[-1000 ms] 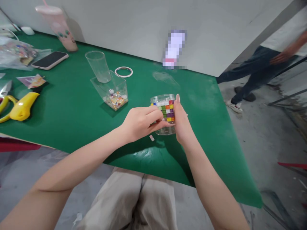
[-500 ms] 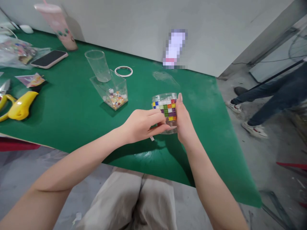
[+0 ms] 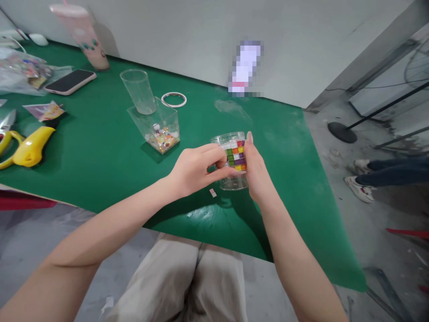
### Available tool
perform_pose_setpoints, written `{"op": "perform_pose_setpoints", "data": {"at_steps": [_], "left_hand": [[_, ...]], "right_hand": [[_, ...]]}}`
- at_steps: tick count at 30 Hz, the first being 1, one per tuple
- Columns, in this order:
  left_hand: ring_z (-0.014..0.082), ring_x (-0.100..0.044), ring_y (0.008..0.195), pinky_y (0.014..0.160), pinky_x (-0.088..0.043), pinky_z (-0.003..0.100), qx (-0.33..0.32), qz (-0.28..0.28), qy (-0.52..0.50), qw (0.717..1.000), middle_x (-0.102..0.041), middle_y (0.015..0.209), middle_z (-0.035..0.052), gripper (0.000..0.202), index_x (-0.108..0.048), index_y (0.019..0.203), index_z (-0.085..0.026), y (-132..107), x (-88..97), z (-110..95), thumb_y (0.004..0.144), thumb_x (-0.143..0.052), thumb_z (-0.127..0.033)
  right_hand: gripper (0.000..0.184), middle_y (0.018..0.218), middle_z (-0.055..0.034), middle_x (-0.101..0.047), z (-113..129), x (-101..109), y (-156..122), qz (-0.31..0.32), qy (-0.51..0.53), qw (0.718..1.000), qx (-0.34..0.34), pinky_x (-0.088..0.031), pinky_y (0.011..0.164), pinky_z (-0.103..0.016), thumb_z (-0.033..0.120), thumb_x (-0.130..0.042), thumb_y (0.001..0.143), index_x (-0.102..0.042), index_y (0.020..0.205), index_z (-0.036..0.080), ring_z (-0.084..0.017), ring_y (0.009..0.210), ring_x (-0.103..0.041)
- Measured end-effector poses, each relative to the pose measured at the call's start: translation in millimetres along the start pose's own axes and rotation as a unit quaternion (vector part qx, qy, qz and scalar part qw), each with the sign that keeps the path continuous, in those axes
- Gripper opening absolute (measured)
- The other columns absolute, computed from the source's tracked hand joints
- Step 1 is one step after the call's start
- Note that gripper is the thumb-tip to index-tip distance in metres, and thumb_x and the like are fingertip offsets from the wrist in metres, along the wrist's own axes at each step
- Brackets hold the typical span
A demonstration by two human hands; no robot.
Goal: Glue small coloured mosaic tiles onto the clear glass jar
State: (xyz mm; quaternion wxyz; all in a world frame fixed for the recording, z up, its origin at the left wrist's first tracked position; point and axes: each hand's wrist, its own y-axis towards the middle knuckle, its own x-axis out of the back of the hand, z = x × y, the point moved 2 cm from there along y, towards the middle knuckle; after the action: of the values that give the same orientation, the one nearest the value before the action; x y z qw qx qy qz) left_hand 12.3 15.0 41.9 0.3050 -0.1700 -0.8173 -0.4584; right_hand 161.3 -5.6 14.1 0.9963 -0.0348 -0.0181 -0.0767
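A clear cup (image 3: 233, 182) with rows of coloured mosaic tiles (image 3: 236, 156) round its side is held over the green table. My right hand (image 3: 256, 172) is closed round the cup's right side, its thumb up near the rim. Bent fingers of my left hand (image 3: 201, 167) press on the tiled side from the left, the thumb lying along the lower edge of the tiles. Whether a loose tile is under those fingertips is hidden. Below the cup a small pale tile piece (image 3: 212, 192) lies on the table.
Left of the cup stand a clear angular box (image 3: 163, 141) of coloured bits and a clear tumbler (image 3: 139, 94). Farther left are a white ring (image 3: 174, 99), a phone (image 3: 70, 82), a pink drink cup (image 3: 82, 38) and yellow-handled scissors (image 3: 30, 147). A person's legs (image 3: 392, 172) show at right.
My left fingers have shifted slightly up and left over the tiles, and the cup has turned a little. At right, the other person's legs have moved lower.
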Motion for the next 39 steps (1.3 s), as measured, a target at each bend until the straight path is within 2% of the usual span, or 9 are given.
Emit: {"op": "perform_pose_setpoints", "data": {"at_steps": [6,10,19,22,24,27,30,34,39], "left_hand": [[0.0068,-0.036,0.049,0.045,-0.03,0.019,0.013,-0.045,0.021,0.999,-0.041,0.056,-0.0067,0.039,-0.044,0.064,-0.019,-1,-0.6,3,0.081,-0.063,-0.049],[0.0066,-0.036,0.049,0.045,-0.029,0.019,-0.007,-0.068,0.019,0.997,-0.041,0.056,-0.007,0.038,-0.044,0.064,-0.019,-2,-1.3,2,0.08,-0.065,-0.047],[0.0077,-0.039,0.05,0.046,-0.032,0.022,0.042,-0.065,-0.018,0.997,-0.043,0.056,-0.0056,0.04,-0.043,0.064,-0.02,-1,1.3,3,0.081,-0.062,-0.051],[0.0094,-0.045,0.056,0.049,-0.036,0.023,0.1,-0.109,-0.03,0.989,-0.05,0.066,-0.0025,0.03,-0.049,0.077,-0.021,-1,2.8,5,0.085,-0.058,-0.049],[0.0122,-0.054,0.071,0.056,-0.042,0.024,0.126,-0.123,-0.027,0.984,-0.057,0.087,0.0028,0.034,-0.05,0.1,-0.024,-2,2.8,7,0.082,-0.061,-0.051],[0.022,-0.056,0.105,0.071,-0.048,0.029,0.121,-0.108,-0.027,0.986,-0.05,0.124,0.0128,0.07,-0.035,0.129,-0.029,-3,0.7,11,0.073,-0.07,-0.053],[0.0299,-0.046,0.125,0.08,-0.05,0.033,0.114,-0.077,-0.047,0.989,-0.039,0.14,0.0157,0.088,-0.022,0.139,-0.034,-4,-3.4,16,0.069,-0.073,-0.054],[0.0328,-0.045,0.128,0.081,-0.053,0.038,0.111,-0.048,-0.114,0.986,-0.038,0.141,0.0155,0.1,-0.016,0.142,-0.036,-4,-9.4,18,0.065,-0.078,-0.05],[0.0294,-0.057,0.116,0.079,-0.055,0.04,0.139,0.0,-0.207,0.968,-0.051,0.127,0.0111,0.092,-0.018,0.14,-0.038,-2,-12.4,13,0.07,-0.077,-0.04]], "right_hand": [[0.054,0.098,-0.0046,-0.064,-3,0,0,0.005,-0.029,0.999,0.014,-0.053,0.077,-0.039,0.07,-0.034,0.086,-0.06,0.109,0.029,-0.023,0.093,-0.062],[0.053,0.092,-0.0035,-0.063,-2,-2,-1,0.009,-0.02,1.0,0.01,-0.052,0.076,-0.038,0.07,-0.035,0.085,-0.061,0.101,0.027,-0.021,0.088,-0.062],[0.057,0.097,-0.0043,-0.065,1,-3,-3,0.001,-0.003,1.0,-0.008,-0.054,0.07,-0.036,0.074,-0.037,0.082,-0.06,0.104,0.027,-0.022,0.088,-0.065],[0.063,0.102,-0.0068,-0.066,-3,-2,0,0.008,0.004,0.999,-0.036,-0.056,0.066,-0.037,0.077,-0.033,0.08,-0.059,0.111,0.029,-0.025,0.089,-0.066],[0.064,0.105,-0.0072,-0.066,-4,0,2,0.007,0.003,0.999,-0.041,-0.056,0.064,-0.038,0.078,-0.03,0.08,-0.058,0.113,0.03,-0.025,0.091,-0.067],[0.064,0.109,-0.0071,-0.066,-5,1,3,0.001,0.004,0.999,-0.041,-0.056,0.064,-0.038,0.078,-0.028,0.081,-0.058,0.114,0.032,-0.026,0.093,-0.066],[0.063,0.11,-0.0064,-0.066,-5,2,3,-0.007,-0.007,1.0,-0.02,-0.056,0.067,-0.039,0.078,-0.028,0.081,-0.057,0.116,0.033,-0.026,0.097,-0.065],[0.06,0.113,-0.0052,-0.064,0,1,0,-0.025,-0.035,0.998,0.047,-0.054,0.08,-0.042,0.074,-0.026,0.085,-0.058,0.114,0.033,-0.026,0.107,-0.061],[0.053,0.118,-0.0051,-0.061,8,-2,-7,-0.03,-0.029,0.995,0.092,-0.049,0.091,-0.044,0.068,-0.03,0.088,-0.055,0.119,0.033,-0.026,0.113,-0.058]]}}
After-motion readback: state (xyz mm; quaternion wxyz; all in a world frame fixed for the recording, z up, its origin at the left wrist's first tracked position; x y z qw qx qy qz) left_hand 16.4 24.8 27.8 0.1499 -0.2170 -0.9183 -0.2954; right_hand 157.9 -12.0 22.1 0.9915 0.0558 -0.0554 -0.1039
